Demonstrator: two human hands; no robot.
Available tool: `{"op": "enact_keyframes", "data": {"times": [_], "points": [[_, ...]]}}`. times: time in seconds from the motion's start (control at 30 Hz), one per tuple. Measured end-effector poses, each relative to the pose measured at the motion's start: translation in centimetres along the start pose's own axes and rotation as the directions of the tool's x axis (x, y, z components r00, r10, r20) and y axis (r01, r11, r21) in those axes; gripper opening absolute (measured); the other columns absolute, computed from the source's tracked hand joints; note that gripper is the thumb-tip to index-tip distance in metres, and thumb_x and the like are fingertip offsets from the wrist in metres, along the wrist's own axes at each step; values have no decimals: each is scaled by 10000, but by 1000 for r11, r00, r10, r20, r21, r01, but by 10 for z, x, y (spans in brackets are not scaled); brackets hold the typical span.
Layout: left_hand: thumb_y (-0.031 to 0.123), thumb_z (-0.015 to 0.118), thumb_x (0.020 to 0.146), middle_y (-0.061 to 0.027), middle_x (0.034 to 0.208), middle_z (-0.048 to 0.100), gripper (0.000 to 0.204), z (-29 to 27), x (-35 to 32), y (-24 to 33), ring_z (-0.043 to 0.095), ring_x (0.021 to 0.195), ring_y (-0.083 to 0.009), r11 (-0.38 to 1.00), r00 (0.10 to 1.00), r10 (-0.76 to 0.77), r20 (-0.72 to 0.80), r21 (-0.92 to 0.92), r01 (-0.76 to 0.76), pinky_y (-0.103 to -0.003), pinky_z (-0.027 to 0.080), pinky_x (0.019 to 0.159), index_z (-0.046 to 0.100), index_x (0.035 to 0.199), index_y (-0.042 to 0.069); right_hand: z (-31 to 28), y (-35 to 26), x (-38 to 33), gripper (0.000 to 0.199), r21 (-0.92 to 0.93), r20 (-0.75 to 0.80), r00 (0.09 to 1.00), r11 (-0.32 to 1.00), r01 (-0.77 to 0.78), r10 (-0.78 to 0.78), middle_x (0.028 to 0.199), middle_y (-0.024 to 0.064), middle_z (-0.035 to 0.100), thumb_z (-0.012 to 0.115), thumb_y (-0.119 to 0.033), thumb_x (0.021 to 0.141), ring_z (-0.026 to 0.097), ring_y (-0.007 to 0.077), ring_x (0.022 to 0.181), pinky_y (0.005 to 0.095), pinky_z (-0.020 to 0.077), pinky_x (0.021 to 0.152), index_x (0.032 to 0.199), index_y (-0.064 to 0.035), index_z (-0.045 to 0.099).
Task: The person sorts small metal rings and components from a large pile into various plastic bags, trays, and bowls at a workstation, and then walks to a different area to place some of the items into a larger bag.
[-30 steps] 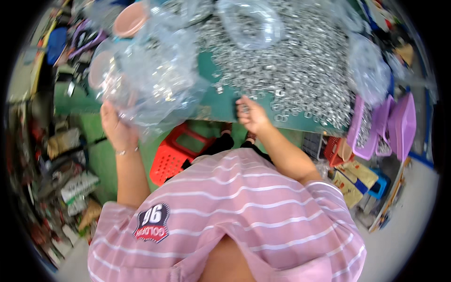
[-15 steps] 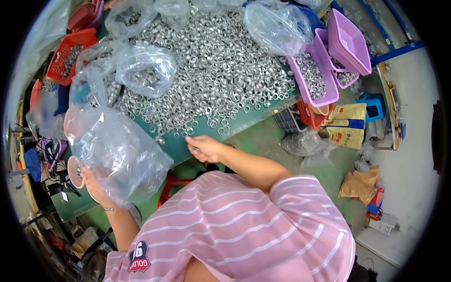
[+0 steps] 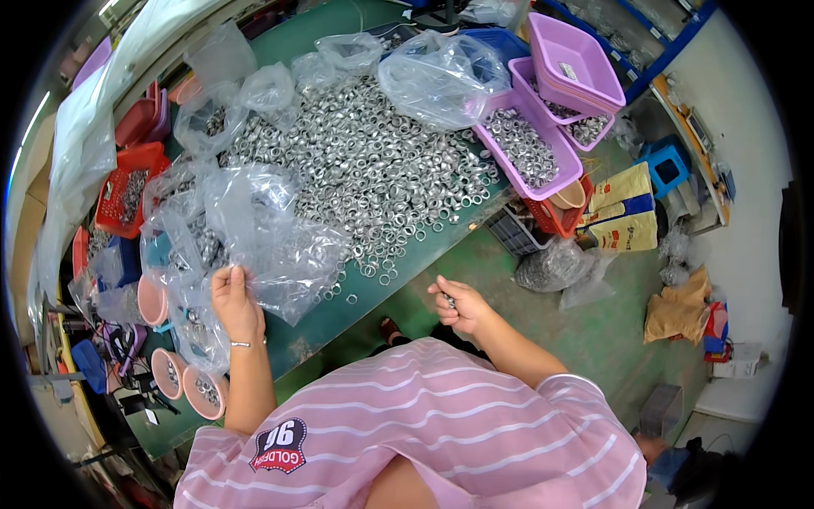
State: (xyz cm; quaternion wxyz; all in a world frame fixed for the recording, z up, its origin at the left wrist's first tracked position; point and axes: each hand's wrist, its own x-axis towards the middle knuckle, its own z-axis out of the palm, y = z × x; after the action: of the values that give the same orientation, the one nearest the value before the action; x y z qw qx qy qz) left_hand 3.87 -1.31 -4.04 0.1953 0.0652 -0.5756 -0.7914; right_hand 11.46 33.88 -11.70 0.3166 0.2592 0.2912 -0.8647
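My left hand (image 3: 236,307) pinches the edge of a clear plastic bag (image 3: 284,254), which spreads limply over the near left part of a heap of metal rings (image 3: 394,161). In my right hand (image 3: 460,307), held off the table's front edge, the fingers are curled around a few small metal rings (image 3: 448,299). A few loose rings lie at the near edge of the heap. Close to my left wrist, another clear bag (image 3: 199,327) has metal pieces in it. Pink cups (image 3: 206,392) with metal pieces stand beside my left forearm.
The green table (image 3: 318,327) ends in front of me. Purple baskets (image 3: 543,174) with rings stand at its right, a red basket (image 3: 127,191) at its left. More clear bags (image 3: 445,81) lie around the heap. On the floor at right are a grey crate (image 3: 513,233) and a filled bag (image 3: 551,265).
My left hand has carried the plastic bag from the left toward the heap, uncovering the pink cups. My right hand has drawn away from the table edge to the right, and the view has shifted.
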Motion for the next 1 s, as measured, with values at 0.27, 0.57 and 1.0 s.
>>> {"op": "enact_keyframes", "data": {"times": [0.27, 0.57, 1.0], "points": [[12, 556, 808, -23, 772, 537, 81, 101, 42, -18, 482, 696, -84, 990, 990, 139, 2, -29, -139, -208, 399, 667, 489, 791, 55, -63, -30, -72, 262, 199, -93, 978, 959, 202, -187, 530, 0, 411, 486, -309, 867, 311, 74, 393, 192, 216, 343, 872, -48, 509], [181, 617, 741, -20, 748, 488, 193, 168, 17, -117, 439, 724, -130, 681, 690, -687, -229, 129, 721, -339, 410, 718, 513, 871, 83, -162, -71, -145, 278, 336, -190, 928, 867, 368, -321, 531, 2, 398, 489, -352, 855, 311, 87, 402, 195, 216, 350, 785, -85, 521], [121, 541, 813, -87, 871, 558, 394, 337, -82, -137, 561, 750, -158, 696, 624, -716, 313, 244, 676, -274, 476, 611, 369, 1142, -9, -200, -106, -191, 335, 470, -242, 889, 755, 458, -389, 563, 23, 386, 442, -360, 876, 343, 106, 454, 198, 240, 353, 752, -65, 537]]}}
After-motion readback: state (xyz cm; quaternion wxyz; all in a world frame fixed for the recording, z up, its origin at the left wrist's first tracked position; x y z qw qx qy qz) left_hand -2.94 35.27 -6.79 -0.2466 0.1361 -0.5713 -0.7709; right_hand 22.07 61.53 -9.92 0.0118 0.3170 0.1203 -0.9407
